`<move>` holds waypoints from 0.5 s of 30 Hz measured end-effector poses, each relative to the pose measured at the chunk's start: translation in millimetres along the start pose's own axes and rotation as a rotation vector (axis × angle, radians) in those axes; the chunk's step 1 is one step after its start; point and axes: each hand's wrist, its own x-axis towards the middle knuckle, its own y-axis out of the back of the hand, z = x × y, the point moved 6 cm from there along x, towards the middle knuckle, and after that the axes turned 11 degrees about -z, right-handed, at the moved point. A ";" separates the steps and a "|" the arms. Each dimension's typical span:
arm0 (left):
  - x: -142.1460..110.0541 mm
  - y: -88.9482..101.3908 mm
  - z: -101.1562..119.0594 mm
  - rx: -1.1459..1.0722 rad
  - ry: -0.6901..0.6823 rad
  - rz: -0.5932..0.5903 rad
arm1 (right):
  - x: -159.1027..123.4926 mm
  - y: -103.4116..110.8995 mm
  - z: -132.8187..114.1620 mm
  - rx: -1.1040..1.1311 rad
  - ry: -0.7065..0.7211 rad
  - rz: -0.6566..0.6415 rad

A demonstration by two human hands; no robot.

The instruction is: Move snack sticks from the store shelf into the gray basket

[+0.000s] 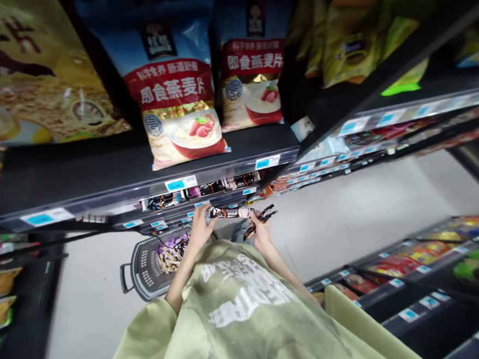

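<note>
1. Black packet: just below the middle of the head view, stretched between both hands. Clock directions below are taken from it, 12 at the top of the view.
2. Left hand, 9 o'clock: fingers gripping the packet's left end.
3. Right hand, 4 o'clock: pinching the other end, with a few thin dark packets fanned out in the same grasp. Exact count can't be told.
4. Progress, as judged: partway. Purple-and-gold packets lie heaped in the grey basket at 8 o'clock; the handled ones are clear of the shelf but not set down. What remains is at least placing whatever the hands hold.
5. Lower shelf, 11 to 1 o'clock: more small shelf packets, partly hidden by the jutting upper shelf.
6. On that upper shelf: two oatmeal bags, the larger-looking bag at 11 and the smaller-looking bag at 1; a yellow bag towards 10.
7. In the way: the upper shelf's edge overhangs the lower row; the left forearm crosses the basket's right side, hiding part of its contents. Open floor at 3 o'clock.
</note>
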 end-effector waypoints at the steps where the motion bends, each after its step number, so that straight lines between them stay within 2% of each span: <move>1: 4.8 0.7 -5.0 -0.113 0.058 0.059 | -0.1 4.0 -2.8 0.043 -0.001 0.022; 2: 9.1 -2.7 -9.9 -0.244 0.131 0.072 | -1.2 7.1 -4.9 0.088 0.003 0.053; 3: 13.0 -10.8 -13.6 -0.393 0.209 0.030 | -3.0 8.7 -6.1 0.128 0.007 0.080; 5: 17.7 -36.4 -12.2 -0.717 0.333 -0.158 | -7.2 5.3 -5.9 0.168 0.012 0.084; 7: 20.0 -59.0 -1.2 -0.990 0.375 -0.306 | -11.7 -1.4 -4.1 0.175 0.033 0.077; 8: 21.9 -65.7 3.9 -1.079 0.375 -0.318 | -13.6 -5.1 -2.8 0.158 0.043 0.067; 11: 34.0 -73.3 11.7 -1.145 0.372 -0.229 | -16.1 -12.4 0.9 0.023 0.041 0.016; 15: 71.0 -74.1 23.8 -0.976 0.325 -0.208 | -13.4 -7.2 2.4 -0.136 0.035 -0.049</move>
